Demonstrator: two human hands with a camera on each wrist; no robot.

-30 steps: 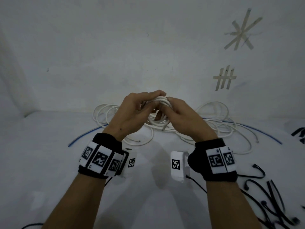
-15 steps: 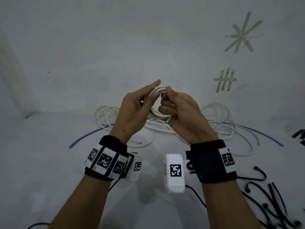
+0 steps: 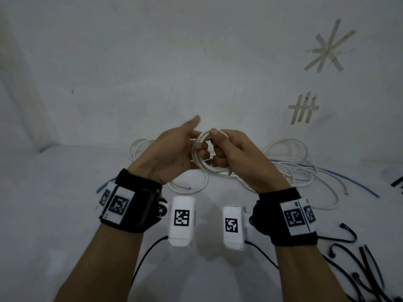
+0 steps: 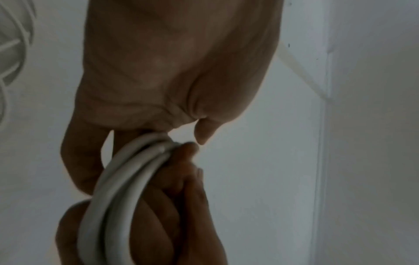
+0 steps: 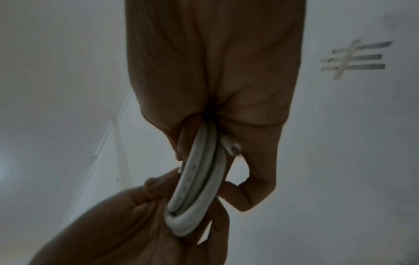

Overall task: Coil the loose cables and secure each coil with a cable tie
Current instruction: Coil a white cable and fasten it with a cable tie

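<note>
A small coil of white cable is held up in the air between both hands, above the white surface. My left hand has its lower fingers curled round the coil's left side, while its index finger points up and away. My right hand grips the coil's right side with curled fingers. In the right wrist view the coil runs between thumb and fingers, and a cut cable end sticks out beside it. In the left wrist view the coil's strands lie pressed together under my fingers.
Loose white cables sprawl on the surface behind the hands, with a blue cable running through them. Several black cable ties lie at the right front. A white wall with tape marks stands close behind.
Both hands have turned the coil so that its ring faces me. My left wrist rolled outward and its index finger lifted off the coil. The right hand kept its grip.
</note>
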